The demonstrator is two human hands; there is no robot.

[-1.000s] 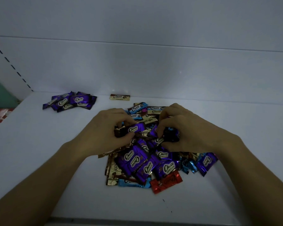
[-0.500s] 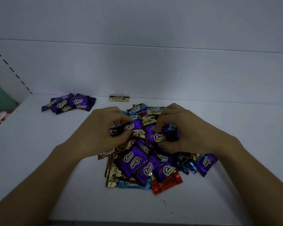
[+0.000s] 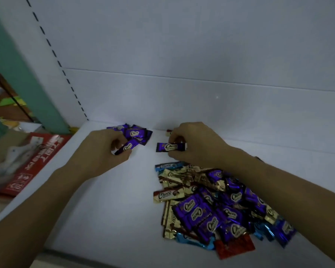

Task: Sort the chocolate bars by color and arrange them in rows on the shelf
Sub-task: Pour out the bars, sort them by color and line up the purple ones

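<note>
The shelf (image 3: 97,209) is a plain white board in dim light. Behind it stands a white back panel (image 3: 182,97) crossed by a thin seam, and a line of dark slots (image 3: 66,78) runs down to its back left corner. Past the left edge are a green upright (image 3: 27,74) and a blurred red printed carton (image 3: 41,157).

A small group of purple bars (image 3: 136,133) lies in the back left corner. Just in front of it, the left hand (image 3: 103,149) pinches a purple bar (image 3: 126,147) between thumb and fingers, tilted. The right hand (image 3: 197,144), near the back edge, grasps a second purple bar (image 3: 171,147), held level just above the board. A gold bar (image 3: 168,132) peeks out behind that hand's fingers.

The mixed pile (image 3: 211,206) of purple, gold, blue and brown bars spreads from the middle toward the front edge under the right forearm. A red bar (image 3: 234,246) lies at its front.
</note>
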